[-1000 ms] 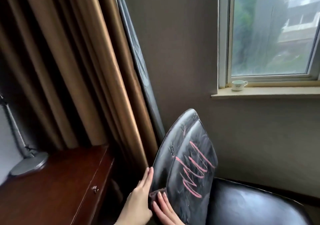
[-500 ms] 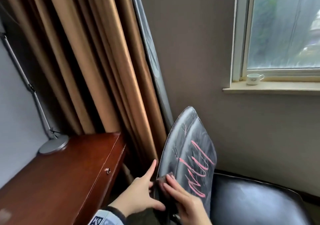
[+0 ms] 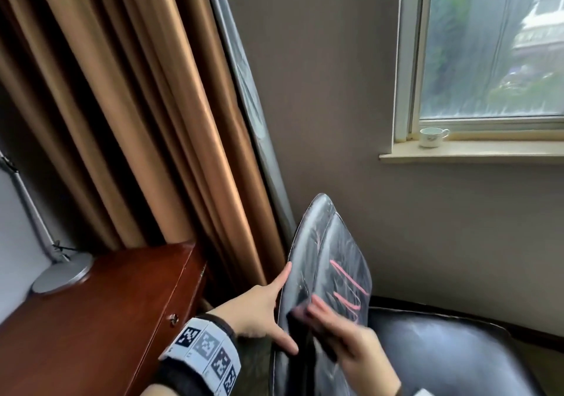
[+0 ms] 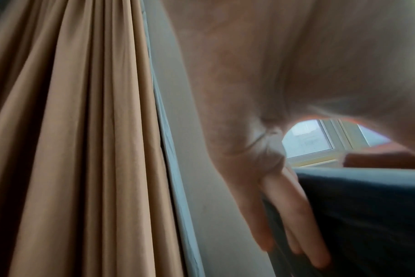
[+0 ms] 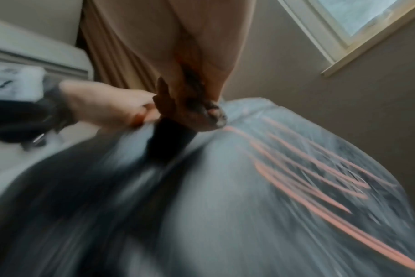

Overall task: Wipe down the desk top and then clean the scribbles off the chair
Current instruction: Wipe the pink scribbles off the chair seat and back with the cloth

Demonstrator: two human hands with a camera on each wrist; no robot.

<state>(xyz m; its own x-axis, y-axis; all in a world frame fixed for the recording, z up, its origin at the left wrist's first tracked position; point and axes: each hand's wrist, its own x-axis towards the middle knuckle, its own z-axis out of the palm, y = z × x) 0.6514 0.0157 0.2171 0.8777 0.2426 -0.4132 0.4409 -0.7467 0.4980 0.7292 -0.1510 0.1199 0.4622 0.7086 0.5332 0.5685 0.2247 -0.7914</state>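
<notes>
Dark cloth (image 3: 300,315) blurred under right hand (image 3: 351,339)

white cup (image 3: 431,137) on windowsill (image 3: 488,154), beside curtain (image 3: 128,121)

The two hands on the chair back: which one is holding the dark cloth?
The right hand, flat on the scribbled front of the chair back, presses the dark cloth. The left hand only steadies the edge, holding nothing.
</notes>
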